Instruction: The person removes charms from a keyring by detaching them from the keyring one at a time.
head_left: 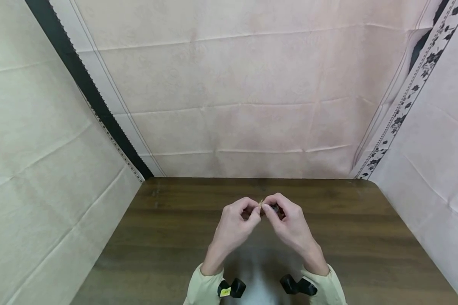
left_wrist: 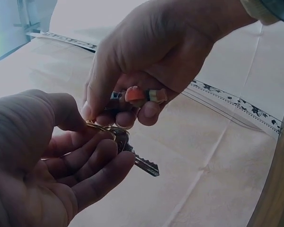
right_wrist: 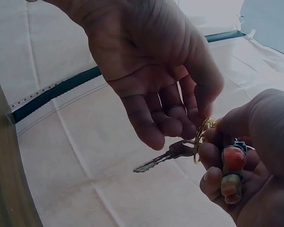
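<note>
Both hands meet above the table at a gold key ring (right_wrist: 202,137). My left hand (head_left: 234,224) pinches one side of the ring between thumb and forefinger, its other fingers loosely bent below. The thumb and forefinger of my right hand (head_left: 291,222) pinch the other side. A silver key (right_wrist: 161,158) hangs from the ring, its toothed blade pointing away from the fingers in both wrist views. A small red and green figurine charm (right_wrist: 233,165) lies against the curled fingers of my right hand; in the left wrist view the charm (left_wrist: 136,94) shows under that palm.
The brown wooden table (head_left: 156,254) spreads beneath the hands. Pale cloth sheets hang behind it (head_left: 252,84) and along both sides, one with a dark band and one with a floral border. Small black devices (head_left: 236,288) sit at both sleeve cuffs.
</note>
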{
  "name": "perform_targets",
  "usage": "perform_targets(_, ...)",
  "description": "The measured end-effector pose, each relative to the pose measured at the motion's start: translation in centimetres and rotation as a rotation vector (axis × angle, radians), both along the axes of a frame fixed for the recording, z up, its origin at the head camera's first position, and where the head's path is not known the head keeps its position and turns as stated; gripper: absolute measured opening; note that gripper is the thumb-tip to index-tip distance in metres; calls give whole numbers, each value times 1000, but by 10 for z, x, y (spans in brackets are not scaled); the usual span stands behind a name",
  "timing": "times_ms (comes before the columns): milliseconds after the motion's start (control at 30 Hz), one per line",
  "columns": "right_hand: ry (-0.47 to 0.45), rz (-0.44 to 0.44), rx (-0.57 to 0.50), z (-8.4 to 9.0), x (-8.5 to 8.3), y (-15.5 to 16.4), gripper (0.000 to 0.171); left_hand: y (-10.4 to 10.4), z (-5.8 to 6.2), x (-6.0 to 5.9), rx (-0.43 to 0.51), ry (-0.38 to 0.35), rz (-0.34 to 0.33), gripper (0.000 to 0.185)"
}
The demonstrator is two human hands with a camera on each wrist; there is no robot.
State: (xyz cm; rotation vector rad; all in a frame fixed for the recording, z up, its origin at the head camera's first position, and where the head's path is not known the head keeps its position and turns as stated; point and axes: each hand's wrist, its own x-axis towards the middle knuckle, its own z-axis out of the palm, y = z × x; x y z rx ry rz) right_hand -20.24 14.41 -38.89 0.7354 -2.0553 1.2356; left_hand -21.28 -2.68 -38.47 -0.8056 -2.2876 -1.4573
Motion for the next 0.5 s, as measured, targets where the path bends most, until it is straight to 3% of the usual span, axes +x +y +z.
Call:
perform_targets(267,-57,31,1,2,2,1,13,-4,2,2,49,-83,-50,7)
perform_targets(500,-74,46,-8,2,3,1,13,-8,2,-1,-4,49,-35,6)
